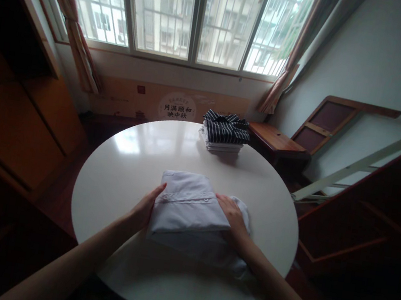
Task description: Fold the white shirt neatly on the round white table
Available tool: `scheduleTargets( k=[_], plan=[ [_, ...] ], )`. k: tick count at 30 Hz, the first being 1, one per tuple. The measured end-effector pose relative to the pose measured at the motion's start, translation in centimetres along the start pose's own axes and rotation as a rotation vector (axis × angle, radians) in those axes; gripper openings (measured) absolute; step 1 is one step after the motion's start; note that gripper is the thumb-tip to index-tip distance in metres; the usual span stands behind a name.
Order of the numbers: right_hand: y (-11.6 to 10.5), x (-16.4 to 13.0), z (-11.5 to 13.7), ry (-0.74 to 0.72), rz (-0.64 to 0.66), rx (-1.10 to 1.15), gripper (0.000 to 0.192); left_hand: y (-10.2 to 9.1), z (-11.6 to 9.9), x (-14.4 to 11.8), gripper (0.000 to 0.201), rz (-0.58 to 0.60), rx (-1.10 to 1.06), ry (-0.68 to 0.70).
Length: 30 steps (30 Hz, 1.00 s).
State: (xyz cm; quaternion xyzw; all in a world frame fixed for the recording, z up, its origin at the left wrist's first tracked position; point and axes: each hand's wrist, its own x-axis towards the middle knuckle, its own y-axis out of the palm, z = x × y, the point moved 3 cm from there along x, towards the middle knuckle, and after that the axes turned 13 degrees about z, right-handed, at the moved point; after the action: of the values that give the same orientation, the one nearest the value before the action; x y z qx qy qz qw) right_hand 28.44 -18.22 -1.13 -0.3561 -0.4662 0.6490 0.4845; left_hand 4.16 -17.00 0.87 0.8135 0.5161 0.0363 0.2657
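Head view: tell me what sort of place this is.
Probably a room in a flat: a round white table bearing a folded white shirt and a stack of folded clothes, a wide barred window with curtains, and wooden furniture.

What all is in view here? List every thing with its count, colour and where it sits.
white shirt: one, white, folded, near middle of the table
stack of folded clothes: one, dark striped shirt on top of white pieces, far edge of table
round table: one, white, glossy, centre of room
window: one, wide, barred, far wall
curtains: two, reddish brown, either side of window
cardboard box: one, tan, printed, under the window
wooden bench: one, brown, right of table
left hand: one, flat against shirt's left edge
right hand: one, resting on shirt's right side
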Motion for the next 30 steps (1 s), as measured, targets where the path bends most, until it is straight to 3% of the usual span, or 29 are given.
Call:
scheduleTargets(
  k=[3,8,15,21,24,26,30],
  plan=[
    [0.2,0.2,-0.1,0.0,-0.006,0.001,0.042,0.4,0.4,-0.1,0.053,0.015,-0.087,-0.158],
    [-0.1,-0.1,0.3,-0.021,-0.056,0.063,0.041,-0.1,0.1,0.1,0.041,-0.074,0.043,-0.086],
    [-2.4,-1.2,0.5,0.052,-0.227,0.488,0.038,-0.1,0.1,0.0,0.042,-0.046,0.089,-0.063],
    [-3.1,-0.4,1.0,0.07,-0.048,0.468,0.039,0.1,0.1,-0.2,0.047,-0.076,0.054,-0.1],
    [-3.7,-0.9,2.0,0.063,-0.048,0.496,0.038,0.0,-0.1,-0.3,0.047,-0.096,0.081,-0.076],
    [-3.9,-1.6,2.6,0.086,-0.052,0.581,0.037,0.1,-0.1,-0.3,0.048,-0.083,0.119,-0.055],
    [-2.7,-2.6,2.9,0.189,0.11,0.933,0.036,0.2,0.0,-0.1,0.054,-0.096,0.296,0.057]
  ],
)
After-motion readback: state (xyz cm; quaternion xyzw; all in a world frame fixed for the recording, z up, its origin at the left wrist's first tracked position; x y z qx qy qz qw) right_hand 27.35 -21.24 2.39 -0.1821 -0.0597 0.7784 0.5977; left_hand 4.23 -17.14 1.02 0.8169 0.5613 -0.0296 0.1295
